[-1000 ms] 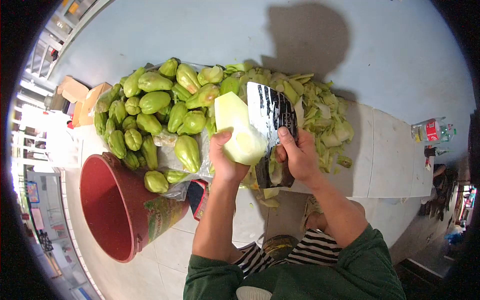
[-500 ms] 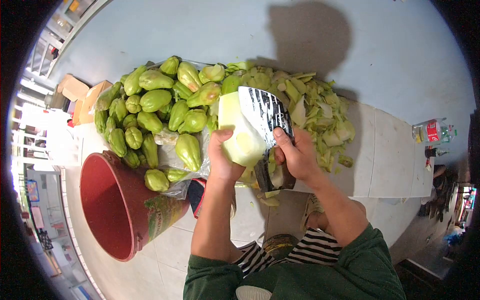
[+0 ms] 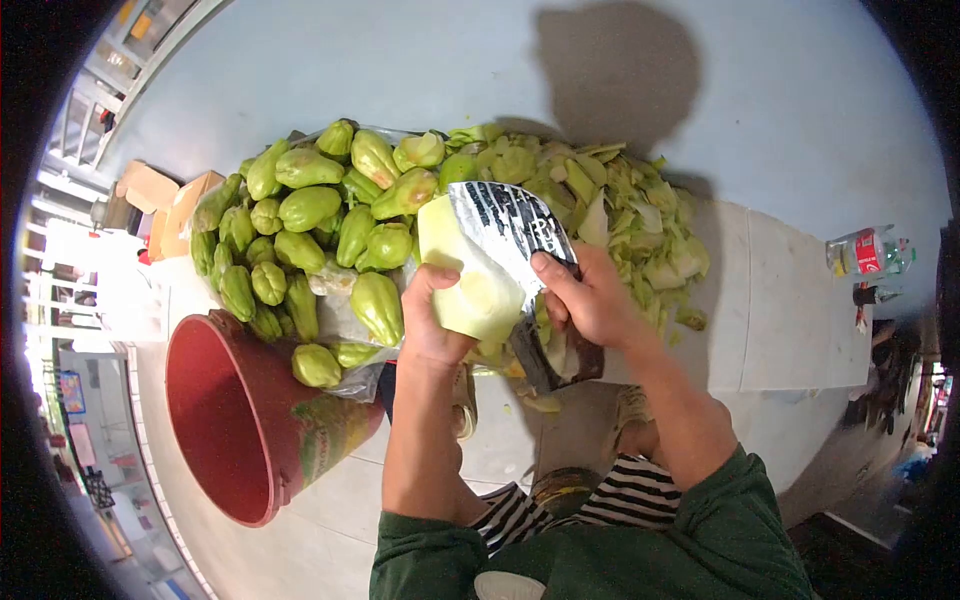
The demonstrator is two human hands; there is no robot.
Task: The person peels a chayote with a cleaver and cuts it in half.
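Note:
My left hand (image 3: 438, 315) is wrapped round the lower left side of a pale, peeled chayote (image 3: 468, 275). My right hand (image 3: 590, 300) grips a broad-bladed knife (image 3: 505, 222), its thumb pressed on the black blade with white streaks. The blade lies against the chayote's upper right side, and its cutting edge is not clearly visible. Below the right hand a dark handle-like part (image 3: 535, 360) sticks out. Behind my hands, green unpeeled chayotes (image 3: 310, 207) are heaped at the left, and a pile of peelings (image 3: 640, 230) lies at the right.
A red bucket (image 3: 275, 480) lies tilted at the lower left, its mouth facing left. Cardboard boxes (image 3: 185, 205) stand beyond the chayotes. On the right are a plastic bottle (image 3: 868, 255) with a red label and pale tiles (image 3: 790, 300). A wall (image 3: 420, 60) rises behind the heap.
The chayote and the knife have shifted slightly left and tilted, with both hands still holding them. The camera view has moved a little.

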